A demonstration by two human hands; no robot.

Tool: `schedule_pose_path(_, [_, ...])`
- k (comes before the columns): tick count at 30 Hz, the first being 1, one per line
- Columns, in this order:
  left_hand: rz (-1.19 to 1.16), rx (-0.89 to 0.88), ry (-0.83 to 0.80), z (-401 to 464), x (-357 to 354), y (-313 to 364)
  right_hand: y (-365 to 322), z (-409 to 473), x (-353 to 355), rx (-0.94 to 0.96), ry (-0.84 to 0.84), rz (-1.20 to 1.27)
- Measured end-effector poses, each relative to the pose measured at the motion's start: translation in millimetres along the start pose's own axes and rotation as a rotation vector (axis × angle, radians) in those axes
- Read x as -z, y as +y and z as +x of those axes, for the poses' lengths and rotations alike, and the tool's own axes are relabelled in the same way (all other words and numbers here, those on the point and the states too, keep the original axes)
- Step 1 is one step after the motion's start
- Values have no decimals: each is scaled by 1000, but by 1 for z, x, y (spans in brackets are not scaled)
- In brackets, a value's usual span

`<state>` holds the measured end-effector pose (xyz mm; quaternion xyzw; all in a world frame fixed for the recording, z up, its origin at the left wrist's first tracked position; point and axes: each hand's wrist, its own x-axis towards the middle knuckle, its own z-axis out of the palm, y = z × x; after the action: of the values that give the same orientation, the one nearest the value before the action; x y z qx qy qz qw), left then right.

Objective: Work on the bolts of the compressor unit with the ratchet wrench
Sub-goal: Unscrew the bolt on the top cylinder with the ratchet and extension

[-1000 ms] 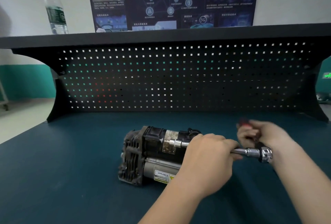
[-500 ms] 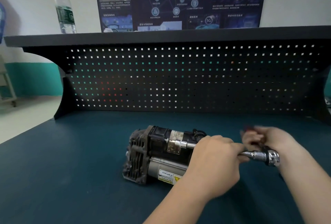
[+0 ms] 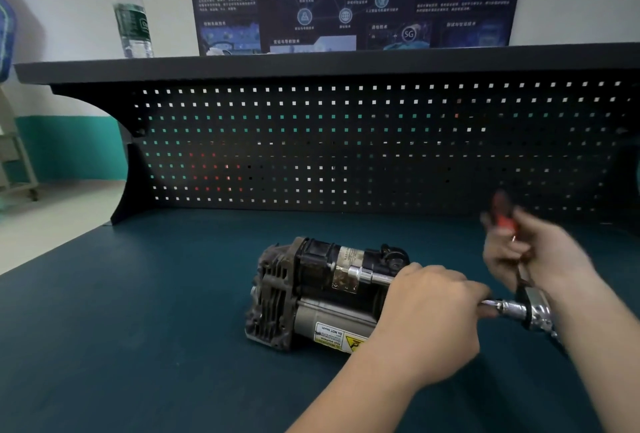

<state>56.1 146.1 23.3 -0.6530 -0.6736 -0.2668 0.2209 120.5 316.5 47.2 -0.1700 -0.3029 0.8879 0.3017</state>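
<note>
The compressor unit (image 3: 304,294), black and grey with a yellow warning label, lies on its side on the dark teal bench top (image 3: 138,346). A chrome socket and extension bar (image 3: 367,275) reach from its upper body to the right. My left hand (image 3: 429,321) grips the middle of that bar and hides it there. The ratchet wrench head (image 3: 535,311) sits at the bar's right end. My right hand (image 3: 530,256) grips the wrench's red and black handle, which points up and away; this hand is motion-blurred. The bolt itself is hidden by the socket.
A black pegboard back panel (image 3: 346,155) stands behind the bench, with a shelf on top. A plastic water bottle (image 3: 131,13) stands on the shelf's left end. A dark poster hangs on the wall. The bench's left edge drops to the floor.
My right hand has swung the wrench handle up and away from me, about the ratchet head. My left hand keeps its grip on the bar. The camera has shifted slightly left.
</note>
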Motion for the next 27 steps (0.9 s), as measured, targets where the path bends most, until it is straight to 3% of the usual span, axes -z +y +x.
schedule_pose_path(2, [-23, 12, 16, 1, 0, 0, 10, 6, 9, -165, 237, 41])
schedule_pose_path(4, [-43, 8, 4, 0, 0, -1, 9, 3, 6, -142, 202, 32])
schedule_pose_path(6, [-8, 2, -23, -1, -1, -3, -4, -4, -2, 62, -48, -49])
schedule_pose_path(8, [50, -2, -27, -1, -1, -2, -17, -14, -15, 234, -452, -145])
schedule_pose_path(10, [43, 0, -13, 0, -1, -1, -18, -23, -23, 177, -830, -103])
schedule_pose_path(11, [28, 2, -3, 0, -1, -1, -19, -24, -24, 180, -878, -112])
schedule_pose_path(12, [19, 2, 6, -1, -1, -1, -18, -22, -23, 237, -806, -172])
schedule_pose_path(14, [20, 5, 16, -2, -3, -2, -13, -17, -22, 339, -467, -280])
schedule_pose_path(17, [10, 15, 28, -1, -5, 0, -1, -2, -3, 8, 57, -73])
schedule_pose_path(19, [-16, 23, 53, 0, -5, -1, 8, 5, 7, -205, 217, 66])
schedule_pose_path(21, [-33, 14, 20, 1, -3, -2, 8, 7, 8, -216, 164, 71])
schedule_pose_path(25, [-46, 12, -109, 3, 15, -11, -13, -6, -11, 116, -190, -112])
schedule_pose_path(27, [1, 100, -89, 4, 35, -28, -17, -13, -16, 160, -301, -159])
